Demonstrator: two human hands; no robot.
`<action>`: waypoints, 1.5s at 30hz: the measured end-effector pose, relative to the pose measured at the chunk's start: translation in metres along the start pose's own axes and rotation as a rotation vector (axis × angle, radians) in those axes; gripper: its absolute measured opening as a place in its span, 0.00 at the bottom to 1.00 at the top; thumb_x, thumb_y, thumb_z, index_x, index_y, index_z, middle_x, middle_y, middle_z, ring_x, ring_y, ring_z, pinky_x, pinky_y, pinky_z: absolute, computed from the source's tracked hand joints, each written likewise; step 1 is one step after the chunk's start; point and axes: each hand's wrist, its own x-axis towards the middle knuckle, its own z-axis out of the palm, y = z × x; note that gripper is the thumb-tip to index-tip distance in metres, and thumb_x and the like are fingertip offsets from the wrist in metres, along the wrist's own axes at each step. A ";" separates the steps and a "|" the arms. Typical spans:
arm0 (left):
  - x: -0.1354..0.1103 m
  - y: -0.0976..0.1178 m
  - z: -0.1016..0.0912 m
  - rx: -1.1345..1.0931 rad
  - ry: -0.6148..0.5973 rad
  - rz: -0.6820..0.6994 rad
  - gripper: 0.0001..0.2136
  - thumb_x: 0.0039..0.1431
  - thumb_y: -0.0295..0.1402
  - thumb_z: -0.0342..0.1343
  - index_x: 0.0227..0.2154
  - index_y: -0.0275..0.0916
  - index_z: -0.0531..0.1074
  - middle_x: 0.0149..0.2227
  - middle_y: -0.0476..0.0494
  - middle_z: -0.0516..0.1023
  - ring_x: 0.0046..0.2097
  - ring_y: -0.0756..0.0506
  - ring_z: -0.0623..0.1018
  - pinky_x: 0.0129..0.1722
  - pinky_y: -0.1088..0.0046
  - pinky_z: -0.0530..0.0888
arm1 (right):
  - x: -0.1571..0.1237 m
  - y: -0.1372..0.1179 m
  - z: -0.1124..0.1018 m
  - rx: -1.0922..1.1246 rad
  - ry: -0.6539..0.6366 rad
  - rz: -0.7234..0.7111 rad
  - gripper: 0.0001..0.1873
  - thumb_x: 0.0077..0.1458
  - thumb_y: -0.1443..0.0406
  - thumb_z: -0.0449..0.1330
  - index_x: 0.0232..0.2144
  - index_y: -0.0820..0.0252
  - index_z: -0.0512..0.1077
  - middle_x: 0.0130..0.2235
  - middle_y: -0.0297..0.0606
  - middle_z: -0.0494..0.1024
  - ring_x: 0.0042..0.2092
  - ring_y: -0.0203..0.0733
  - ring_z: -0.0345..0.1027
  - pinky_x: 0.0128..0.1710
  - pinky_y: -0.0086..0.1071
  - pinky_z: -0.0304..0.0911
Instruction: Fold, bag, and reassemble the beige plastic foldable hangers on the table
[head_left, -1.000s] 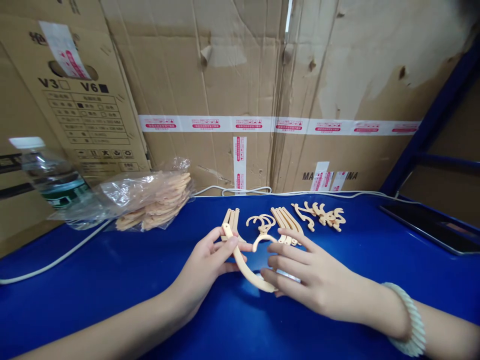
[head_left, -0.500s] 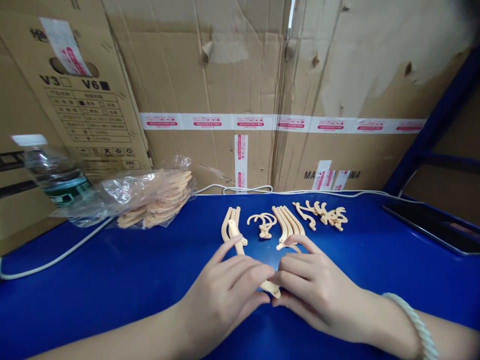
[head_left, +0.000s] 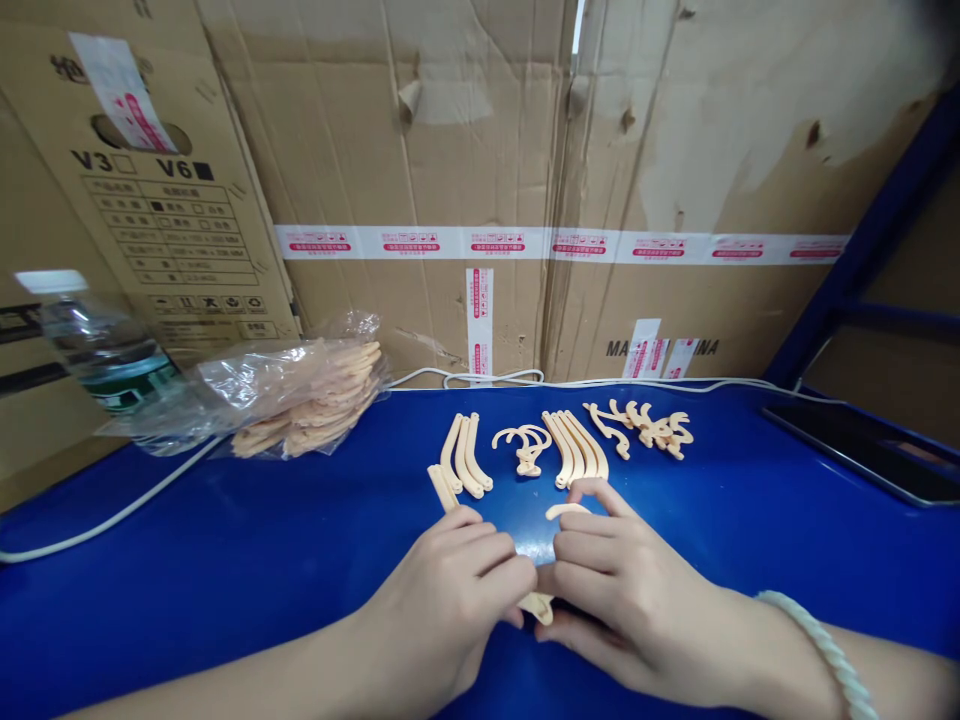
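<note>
My left hand is closed around a long, curved beige strip, which looks like wood or plastic. Its far end sticks out past my knuckles, and its hollowed near end shows between both hands. At that near end, the thumb and fingers of my right hand meet the strip. A small curved beige piece pokes out under my right index finger, apparently held in that hand; the rest of it is hidden. Just beyond are three similar long strips and a row of several more.
Small hooked beige pieces lie between the rows, with more to the right. A bag of beige parts and a water bottle stand left. A phone-like black slab is at right. Cardboard backs the blue table.
The long strip's far end has swung left and down, clear of the three strips behind it. My left index finger has curled in. The strip's near end has come slightly closer to me.
</note>
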 end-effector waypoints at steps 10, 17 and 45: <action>0.002 -0.007 -0.014 0.171 0.238 0.244 0.14 0.70 0.23 0.42 0.31 0.35 0.71 0.29 0.45 0.79 0.30 0.47 0.74 0.38 0.65 0.67 | 0.001 0.005 -0.007 0.181 0.077 0.184 0.06 0.60 0.63 0.61 0.36 0.58 0.76 0.26 0.30 0.72 0.29 0.35 0.64 0.44 0.38 0.55; 0.003 -0.059 -0.035 0.242 0.030 0.155 0.14 0.70 0.22 0.40 0.35 0.39 0.70 0.35 0.48 0.81 0.38 0.47 0.78 0.53 0.60 0.63 | 0.005 0.024 -0.011 0.269 0.180 0.262 0.07 0.60 0.62 0.62 0.36 0.59 0.76 0.25 0.31 0.72 0.30 0.37 0.65 0.42 0.38 0.59; -0.007 -0.068 -0.017 0.030 -0.011 -0.215 0.11 0.58 0.27 0.53 0.44 0.38 0.70 0.46 0.40 0.75 0.48 0.39 0.72 0.50 0.58 0.71 | -0.003 0.092 -0.033 0.040 0.082 0.373 0.11 0.63 0.66 0.55 0.45 0.60 0.75 0.38 0.41 0.79 0.39 0.43 0.71 0.40 0.39 0.66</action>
